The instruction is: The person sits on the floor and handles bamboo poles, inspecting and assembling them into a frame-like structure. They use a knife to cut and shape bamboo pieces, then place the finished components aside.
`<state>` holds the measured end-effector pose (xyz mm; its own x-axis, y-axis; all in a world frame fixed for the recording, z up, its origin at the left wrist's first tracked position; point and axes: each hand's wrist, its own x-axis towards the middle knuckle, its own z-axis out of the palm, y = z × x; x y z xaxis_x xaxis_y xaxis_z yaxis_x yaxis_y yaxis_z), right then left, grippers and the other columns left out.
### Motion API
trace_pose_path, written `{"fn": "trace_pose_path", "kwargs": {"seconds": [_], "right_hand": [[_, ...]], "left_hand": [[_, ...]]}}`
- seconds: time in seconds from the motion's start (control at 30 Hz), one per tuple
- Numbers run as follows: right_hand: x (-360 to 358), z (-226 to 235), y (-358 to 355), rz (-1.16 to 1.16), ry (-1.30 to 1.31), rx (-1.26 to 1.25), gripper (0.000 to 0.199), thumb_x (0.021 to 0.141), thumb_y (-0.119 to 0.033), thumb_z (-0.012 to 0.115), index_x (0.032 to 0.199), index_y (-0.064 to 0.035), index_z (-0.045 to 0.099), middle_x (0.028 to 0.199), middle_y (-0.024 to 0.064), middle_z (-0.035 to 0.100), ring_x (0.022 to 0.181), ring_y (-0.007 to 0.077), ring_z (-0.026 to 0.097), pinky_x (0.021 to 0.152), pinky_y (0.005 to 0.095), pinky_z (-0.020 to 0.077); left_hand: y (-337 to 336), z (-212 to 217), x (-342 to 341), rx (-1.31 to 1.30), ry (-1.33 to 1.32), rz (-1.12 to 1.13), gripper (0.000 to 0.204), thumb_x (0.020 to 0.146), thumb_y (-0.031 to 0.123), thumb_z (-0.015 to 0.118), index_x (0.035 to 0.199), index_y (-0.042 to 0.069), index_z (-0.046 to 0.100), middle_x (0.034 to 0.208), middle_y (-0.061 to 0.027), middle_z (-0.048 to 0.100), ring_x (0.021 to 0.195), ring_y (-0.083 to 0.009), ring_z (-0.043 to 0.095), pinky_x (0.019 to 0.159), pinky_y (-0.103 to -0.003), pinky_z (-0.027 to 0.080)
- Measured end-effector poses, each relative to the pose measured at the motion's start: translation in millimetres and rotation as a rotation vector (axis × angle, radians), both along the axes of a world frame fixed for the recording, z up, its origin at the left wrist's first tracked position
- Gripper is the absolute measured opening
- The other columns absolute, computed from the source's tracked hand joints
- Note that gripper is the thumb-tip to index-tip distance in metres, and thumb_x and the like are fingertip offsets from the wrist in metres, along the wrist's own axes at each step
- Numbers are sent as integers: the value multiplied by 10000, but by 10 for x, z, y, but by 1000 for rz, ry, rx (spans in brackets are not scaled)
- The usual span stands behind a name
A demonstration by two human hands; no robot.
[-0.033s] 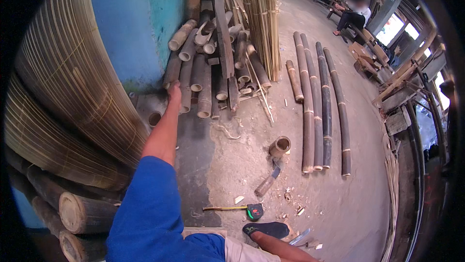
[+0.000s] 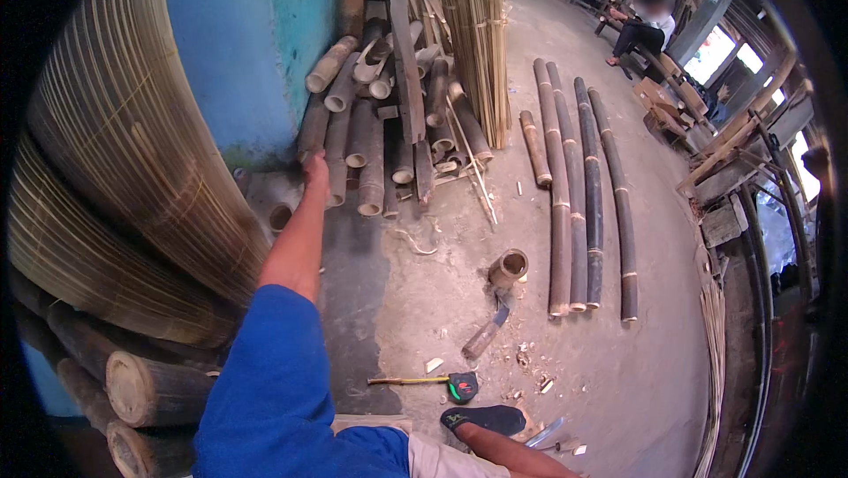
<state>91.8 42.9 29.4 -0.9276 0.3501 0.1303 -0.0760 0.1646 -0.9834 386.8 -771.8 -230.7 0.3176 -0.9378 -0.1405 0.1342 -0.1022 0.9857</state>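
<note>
From the lower left my left arm, in a blue sleeve, stretches to the heap of bamboo by the wall. My left hand (image 2: 315, 170) is closed at the near end of a dark bamboo tube (image 2: 312, 129) on the heap's left side; its fingers are partly hidden. Other cut bamboo tubes (image 2: 371, 169) lie just right of it. My right hand is out of view. On the floor nearer me are a short bamboo piece (image 2: 507, 273), a knife with a wooden handle (image 2: 482, 339) and a black tape measure (image 2: 462, 386) with some yellow tape drawn out.
Several long bamboo poles (image 2: 559, 213) lie side by side at right. Upright thin strips (image 2: 477, 54) lean behind the heap. Rolled slatted mats (image 2: 115, 125) and thick bamboo (image 2: 141, 387) flank my left. My foot in black footwear (image 2: 486, 420) is beside a blade (image 2: 544, 432). A person (image 2: 649, 23) sits far right.
</note>
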Motion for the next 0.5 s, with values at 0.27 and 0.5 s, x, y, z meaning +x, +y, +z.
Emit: {"fn": "trace_pose_path", "kwargs": {"seconds": [0.27,0.5], "right_hand": [[-61,-124,46,-2,-37,73,433,1048,-393,561,1103,30,639,902,121,631,690,209,581,550,316,484],[-91,-21,-117,28,-18,80,427,1020,-377,616,1203,6,661,928,126,661,719,238,607,590,342,511]], "left_hand": [[-174,340,-195,78,428,94,653,905,400,650,1435,36,535,1427,-120,544,1276,-273,514,1048,-432,430],[13,349,-156,57,605,149,572,977,424,540,1481,171,446,1450,-50,540,1293,-291,481,1021,-480,416]]}}
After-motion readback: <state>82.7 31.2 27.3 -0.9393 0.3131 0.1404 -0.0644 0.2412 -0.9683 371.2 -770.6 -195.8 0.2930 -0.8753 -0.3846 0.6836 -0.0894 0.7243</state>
